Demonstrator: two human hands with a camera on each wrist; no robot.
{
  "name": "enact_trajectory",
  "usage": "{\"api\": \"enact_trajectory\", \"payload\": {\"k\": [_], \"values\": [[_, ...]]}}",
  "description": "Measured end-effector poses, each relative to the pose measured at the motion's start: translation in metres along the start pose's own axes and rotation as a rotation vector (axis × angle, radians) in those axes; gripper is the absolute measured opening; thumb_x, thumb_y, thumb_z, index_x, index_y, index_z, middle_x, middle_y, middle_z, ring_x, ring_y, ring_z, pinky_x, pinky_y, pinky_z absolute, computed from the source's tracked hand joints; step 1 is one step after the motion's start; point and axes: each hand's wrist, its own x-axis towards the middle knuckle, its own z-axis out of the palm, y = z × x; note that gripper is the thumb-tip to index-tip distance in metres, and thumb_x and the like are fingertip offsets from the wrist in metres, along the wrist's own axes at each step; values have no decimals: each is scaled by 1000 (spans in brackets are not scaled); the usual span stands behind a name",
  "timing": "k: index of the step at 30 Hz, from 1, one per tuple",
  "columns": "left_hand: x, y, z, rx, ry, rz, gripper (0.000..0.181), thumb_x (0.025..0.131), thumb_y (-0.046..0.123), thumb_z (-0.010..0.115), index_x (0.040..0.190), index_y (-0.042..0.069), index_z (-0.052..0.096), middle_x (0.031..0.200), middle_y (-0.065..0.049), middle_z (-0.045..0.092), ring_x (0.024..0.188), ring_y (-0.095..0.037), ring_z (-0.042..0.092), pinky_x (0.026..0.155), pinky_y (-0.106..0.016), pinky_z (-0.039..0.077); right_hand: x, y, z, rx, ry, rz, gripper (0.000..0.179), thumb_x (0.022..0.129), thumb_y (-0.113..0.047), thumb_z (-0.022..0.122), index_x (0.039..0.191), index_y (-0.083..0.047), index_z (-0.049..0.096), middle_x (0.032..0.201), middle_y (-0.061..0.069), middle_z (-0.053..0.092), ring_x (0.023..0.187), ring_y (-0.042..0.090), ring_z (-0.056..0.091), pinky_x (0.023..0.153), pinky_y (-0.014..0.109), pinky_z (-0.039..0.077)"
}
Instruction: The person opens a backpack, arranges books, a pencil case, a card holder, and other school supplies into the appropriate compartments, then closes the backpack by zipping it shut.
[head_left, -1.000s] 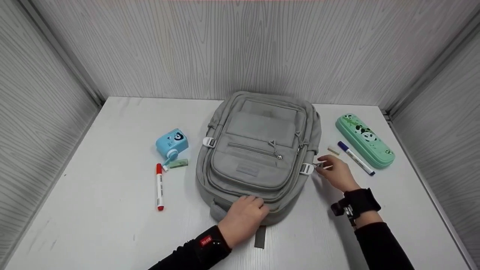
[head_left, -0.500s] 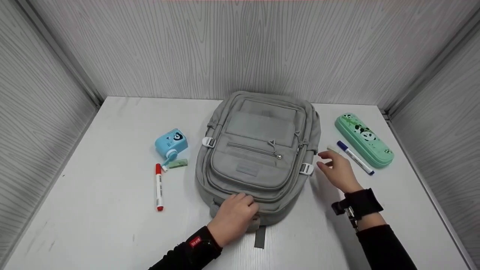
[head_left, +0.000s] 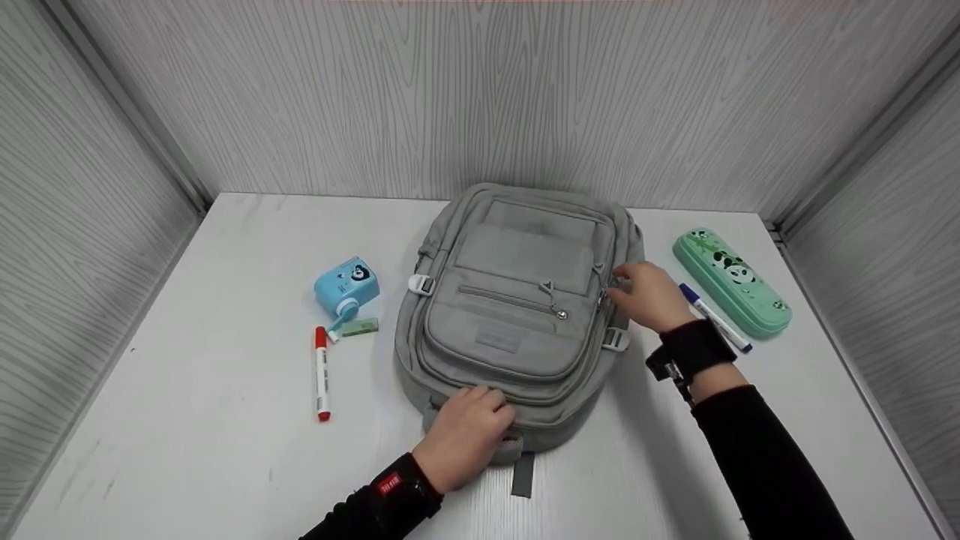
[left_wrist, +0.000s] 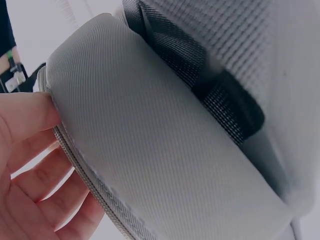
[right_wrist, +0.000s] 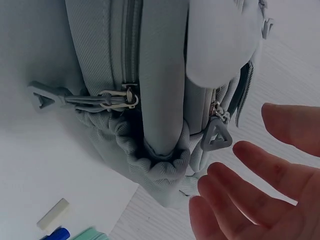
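Observation:
A grey backpack (head_left: 517, 255) lies on its back on the white table, top end toward the wall. My left hand (head_left: 463, 435) grips its near edge; in the left wrist view the thumb (left_wrist: 30, 115) presses the fabric beside a zipper (left_wrist: 80, 170), fingers on the other side. Over the bag's right side is my right hand (head_left: 649, 296), above the white buckle (head_left: 615, 340). Its fingers (right_wrist: 260, 165) are loosely spread in the right wrist view, thumb apart, just beside a triangular zipper pull (right_wrist: 218, 145). Another zipper pull (right_wrist: 75, 100) sticks out from the side.
Right of the bag lie a green panda pencil case (head_left: 731, 281), a blue-capped marker (head_left: 716, 319) and a small pale eraser (right_wrist: 53, 214). On the left are a blue panda sharpener-like item (head_left: 345, 285), a green block (head_left: 359, 327) and a red marker (head_left: 322, 375). Walls enclose the table.
My right hand has left the strap end by the white buckle and moved up and left over the bag's side. The left hand shifted slightly left along the near edge.

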Motion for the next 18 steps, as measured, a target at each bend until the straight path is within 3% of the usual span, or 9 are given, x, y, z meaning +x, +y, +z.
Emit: {"api": "enact_trajectory", "payload": {"k": [10, 18], "values": [[1, 0, 2, 4, 12, -3, 9, 79, 19, 76, 79, 17, 67, 78, 5, 61, 73, -13, 57, 62, -27, 43, 18, -6, 4, -114, -51, 39, 37, 93, -19, 63, 120, 6, 66, 120, 28, 67, 107, 45, 64, 90, 55, 52], [2, 0, 3, -6, 10, -6, 7, 78, 15, 75, 80, 16, 68, 78, 5, 62, 73, -13, 57, 63, -27, 44, 23, -8, 15, -110, 35, 30, 18, 92, -10, 65, 97, 4, 74, 98, 25, 73, 88, 40, 68, 77, 50, 56]]}}
